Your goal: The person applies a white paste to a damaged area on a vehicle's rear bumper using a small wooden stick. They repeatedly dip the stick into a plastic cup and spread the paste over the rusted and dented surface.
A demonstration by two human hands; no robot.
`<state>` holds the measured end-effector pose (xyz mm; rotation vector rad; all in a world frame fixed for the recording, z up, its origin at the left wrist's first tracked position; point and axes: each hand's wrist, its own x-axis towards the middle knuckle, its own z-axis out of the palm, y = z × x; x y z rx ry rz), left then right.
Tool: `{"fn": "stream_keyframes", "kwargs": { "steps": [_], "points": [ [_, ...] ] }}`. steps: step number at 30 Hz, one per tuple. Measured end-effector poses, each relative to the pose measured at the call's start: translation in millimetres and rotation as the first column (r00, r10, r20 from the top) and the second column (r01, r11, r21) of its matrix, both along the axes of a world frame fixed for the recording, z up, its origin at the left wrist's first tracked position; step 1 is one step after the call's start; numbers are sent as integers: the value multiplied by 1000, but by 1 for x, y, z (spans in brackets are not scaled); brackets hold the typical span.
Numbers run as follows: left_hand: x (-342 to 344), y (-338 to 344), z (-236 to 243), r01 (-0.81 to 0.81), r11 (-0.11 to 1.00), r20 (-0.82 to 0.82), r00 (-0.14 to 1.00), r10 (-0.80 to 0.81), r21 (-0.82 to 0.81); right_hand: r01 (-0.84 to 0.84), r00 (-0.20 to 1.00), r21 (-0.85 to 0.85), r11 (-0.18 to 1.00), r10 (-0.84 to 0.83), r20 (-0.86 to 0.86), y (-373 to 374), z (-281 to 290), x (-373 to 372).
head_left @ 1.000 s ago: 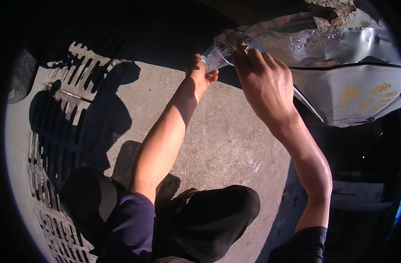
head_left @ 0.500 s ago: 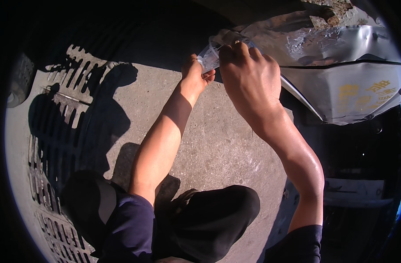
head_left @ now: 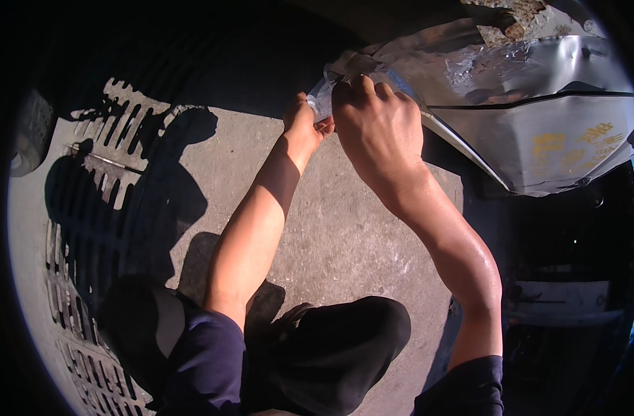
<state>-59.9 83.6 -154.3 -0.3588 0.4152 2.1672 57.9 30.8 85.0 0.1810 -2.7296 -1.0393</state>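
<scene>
A clear plastic cup point(head_left: 322, 98) is tilted in my left hand point(head_left: 303, 122), whose fingers and thumb grip it from the left. Over the cup's right side bends my right hand point(head_left: 381, 132), knuckles up and fingers curled toward the mouth. Its fingertips are hidden, so what they pinch cannot be made out. To the right of that hand lies a large silver foil bag point(head_left: 497, 73), creased and shiny, with yellow print on a paler lower face point(head_left: 539, 149).
Grey concrete ground point(head_left: 345, 229) lies below my arms. A slotted drain grate point(head_left: 81, 236) runs along the left, partly in shadow. At the left edge stands a dark wheel point(head_left: 31, 132). Brown crumbly pieces point(head_left: 515, 21) sit beyond the bag, and my bent knee point(head_left: 345, 347) is in front.
My right hand has shifted left, closer to my left hand, and covers more of the cup. The left hand and cup have moved only slightly.
</scene>
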Motion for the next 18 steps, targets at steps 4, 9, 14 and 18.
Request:
{"fn": "stream_keyframes", "kwargs": {
  "steps": [4, 9, 14, 18],
  "points": [
    [3, -8, 8, 14, 999, -30, 999, -13, 29, 13, 1000, 5, 1000, -13, 10, -1, -8, -3],
    [3, -11, 13, 17, 997, -27, 1000, -15, 69, -11, 1000, -26, 1000, 10, -20, -1, -4, 4],
    [2, -14, 8, 32, 996, -37, 999, -28, 89, 12, 999, -24, 1000, -11, 39, -2, -11, 2],
    [3, -18, 4, 46, 992, -43, 998, -41, 116, -66, 998, 13, 998, 66, -17, 0, -18, 8]
  ]
}}
